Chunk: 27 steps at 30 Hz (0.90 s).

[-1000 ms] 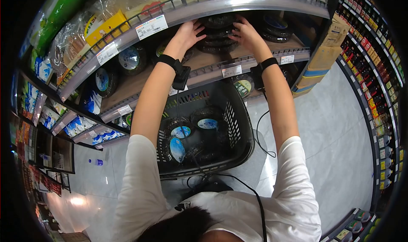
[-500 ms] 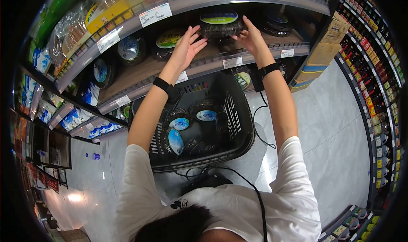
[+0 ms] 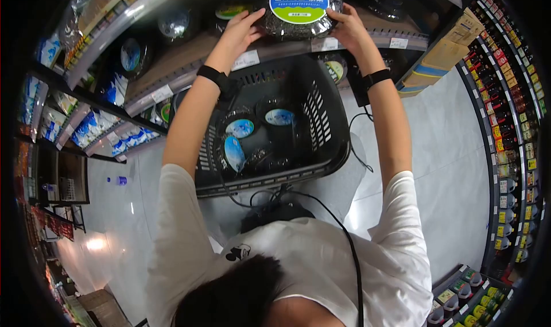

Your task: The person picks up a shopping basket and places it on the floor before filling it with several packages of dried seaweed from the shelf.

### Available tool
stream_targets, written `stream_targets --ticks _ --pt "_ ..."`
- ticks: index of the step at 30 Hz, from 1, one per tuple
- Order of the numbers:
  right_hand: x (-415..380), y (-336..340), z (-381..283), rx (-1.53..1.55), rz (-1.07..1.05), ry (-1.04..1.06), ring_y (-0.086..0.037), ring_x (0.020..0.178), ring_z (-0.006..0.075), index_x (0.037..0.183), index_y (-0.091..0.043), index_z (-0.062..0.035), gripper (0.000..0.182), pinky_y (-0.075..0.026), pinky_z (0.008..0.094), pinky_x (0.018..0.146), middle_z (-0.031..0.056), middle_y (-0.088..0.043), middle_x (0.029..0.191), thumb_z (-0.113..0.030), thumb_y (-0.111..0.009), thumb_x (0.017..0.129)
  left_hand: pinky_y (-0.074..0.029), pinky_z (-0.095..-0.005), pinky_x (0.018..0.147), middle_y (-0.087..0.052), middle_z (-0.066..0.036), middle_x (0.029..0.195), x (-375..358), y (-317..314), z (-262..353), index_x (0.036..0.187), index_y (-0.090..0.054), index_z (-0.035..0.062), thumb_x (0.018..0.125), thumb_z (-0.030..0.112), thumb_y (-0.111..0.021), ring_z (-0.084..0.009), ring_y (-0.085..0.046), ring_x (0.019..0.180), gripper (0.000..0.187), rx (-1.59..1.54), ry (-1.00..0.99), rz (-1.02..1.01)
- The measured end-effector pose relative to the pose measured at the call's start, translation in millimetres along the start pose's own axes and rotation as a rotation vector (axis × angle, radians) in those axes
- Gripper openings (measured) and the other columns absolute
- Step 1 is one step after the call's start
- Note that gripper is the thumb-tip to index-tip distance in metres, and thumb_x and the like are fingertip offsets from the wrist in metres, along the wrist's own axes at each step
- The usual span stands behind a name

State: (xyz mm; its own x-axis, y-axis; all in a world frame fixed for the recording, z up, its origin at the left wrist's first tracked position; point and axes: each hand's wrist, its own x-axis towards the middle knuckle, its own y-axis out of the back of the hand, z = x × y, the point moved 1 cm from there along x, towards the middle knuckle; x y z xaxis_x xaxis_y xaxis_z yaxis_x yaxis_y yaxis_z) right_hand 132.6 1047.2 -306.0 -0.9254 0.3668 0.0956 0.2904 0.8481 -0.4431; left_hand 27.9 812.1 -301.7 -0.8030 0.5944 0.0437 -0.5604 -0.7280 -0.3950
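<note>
A round dark package in clear wrap, with a blue and green label turned up, is held between my two hands at the shelf's front edge. My left hand presses its left side and my right hand grips its right side, both with fingers curved. Below them stands a black basket. Inside it lie several dark wrapped packages, among them one with a blue oval label and one tilted on its side.
The wooden shelf holds more round packages, one at the left. A stack of cardboard stands at the shelf's right end. A black cable runs over the shirt. Bottle racks line the right side.
The package has come forward from inside the shelf between my hands, and its label now faces up. The basket and shelves appear slightly higher in view.
</note>
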Motion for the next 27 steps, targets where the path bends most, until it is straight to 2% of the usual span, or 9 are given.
stream_targets --ticks 2,3,5,9,15,19,21,26,27 --pt "-6.5 2.8 0.4 -0.031 -0.108 0.034 -0.052 0.097 0.0252 0.128 -0.022 -0.0097 0.068 -0.045 0.0459 0.079 0.0136 -0.049 0.108 -0.005 -0.065 0.075 -0.049 -0.0337 0.08 -0.057 -0.006 0.1 -7.1 17.0 3.8 0.116 -0.042 0.0065 0.079 0.011 -0.064 -0.0183 -0.058 0.09 0.043 0.158 -0.011 -0.085" --pt "-20.1 -2.2 -0.5 -0.067 -0.142 0.027 -0.051 0.098 0.025 0.128 -0.022 -0.0107 0.068 -0.044 0.0467 0.082 0.0126 -0.05 0.109 -0.005 -0.065 0.075 -0.048 -0.0377 0.083 -0.054 -0.012 0.107 -17.7 23.7 0.6 0.133 -0.02 0.0038 0.076 0.01 -0.067 -0.0209 -0.057 0.092 0.073 0.186 -0.032 -0.092" --pt "-35.6 -4.9 12.8 -0.091 -0.192 0.002 -0.051 0.098 0.0243 0.127 -0.022 -0.0112 0.068 -0.042 0.047 0.083 0.0122 -0.05 0.109 -0.005 -0.066 0.075 -0.048 -0.038 0.084 -0.053 -0.014 0.108 -42.3 38.7 -4.8 0.136 -0.01 0.0062 0.076 0.007 -0.066 -0.0214 -0.056 0.095 0.083 0.306 0.062 -0.115" --pt "-69.3 -12.6 30.7 -0.227 -0.245 -0.2 -0.051 0.1 0.0231 0.128 -0.022 -0.0108 0.07 -0.042 0.046 0.083 0.0119 -0.051 0.109 -0.005 -0.067 0.075 -0.048 -0.0365 0.084 -0.054 -0.012 0.109 -84.9 62.7 -25.2 0.134 -0.017 0.0107 0.079 0.008 -0.064 -0.0202 -0.055 0.099 0.072 0.29 0.196 -0.135" --pt "-77.2 -11.7 66.0 -0.249 -0.337 -0.304 -0.05 0.102 0.0233 0.13 -0.025 -0.0084 0.07 -0.042 0.0444 0.084 0.0108 -0.048 0.114 -0.006 -0.067 0.075 -0.049 -0.0375 0.083 -0.05 -0.015 0.113 -126.9 77.4 -54.2 0.133 -0.01 0.0092 0.08 0.004 -0.061 -0.0214 -0.053 0.102 0.074 0.216 0.313 -0.113" --pt "-77.9 -19.9 78.6 -0.613 -0.559 -0.228 -0.046 0.105 0.0151 0.123 -0.035 -0.0052 0.061 -0.038 0.0295 0.089 0.006 -0.049 0.112 0.009 -0.061 0.069 -0.05 -0.0327 0.081 -0.052 -0.012 0.111 -138.3 96.7 -78.3 0.124 -0.033 0.004 0.076 0.0 -0.063 -0.0178 -0.055 0.096 0.057 0.32 0.387 -0.118" --pt "-78.4 -19.5 101.3 -0.75 -0.668 -0.284 -0.049 0.093 0.0152 0.111 -0.04 -0.0029 0.055 -0.038 0.0247 0.083 0.0077 -0.052 0.101 0.007 -0.063 0.062 -0.052 -0.026 0.068 -0.06 -0.006 0.089 -146.6 112.2 -100.6 0.098 -0.056 0.0008 0.069 0.004 -0.068 -0.0146 -0.06 0.079 0.032 0.455 0.427 -0.136" --pt "-93.9 -36.7 117.2 -1.175 -0.85 -0.177 -0.051 0.095 0.0229 0.113 -0.038 0.0003 0.061 -0.04 0.0292 0.083 0.0144 -0.053 0.1 0.003 -0.064 0.058 -0.05 -0.0297 0.073 -0.06 -0.015 0.099 -161.7 148.8 -136.4 0.101 -0.06 -0.0008 0.066 0.03 -0.074 -0.0218 -0.058 0.089 0.049 1.068 0.429 -0.5" --pt "-90.5 -29.7 132.4 -1.201 -0.904 -0.15 -0.051 0.097 0.0245 0.114 -0.038 0.0005 0.062 -0.04 0.0302 0.083 0.015 -0.053 0.102 0.003 -0.064 0.058 -0.049 -0.0292 0.073 -0.059 -0.013 0.101 -164.0 153.9 -145.9 0.108 -0.056 0.0019 0.066 0.032 -0.074 -0.0211 -0.057 0.091 0.055 1.09 0.578 -0.499"
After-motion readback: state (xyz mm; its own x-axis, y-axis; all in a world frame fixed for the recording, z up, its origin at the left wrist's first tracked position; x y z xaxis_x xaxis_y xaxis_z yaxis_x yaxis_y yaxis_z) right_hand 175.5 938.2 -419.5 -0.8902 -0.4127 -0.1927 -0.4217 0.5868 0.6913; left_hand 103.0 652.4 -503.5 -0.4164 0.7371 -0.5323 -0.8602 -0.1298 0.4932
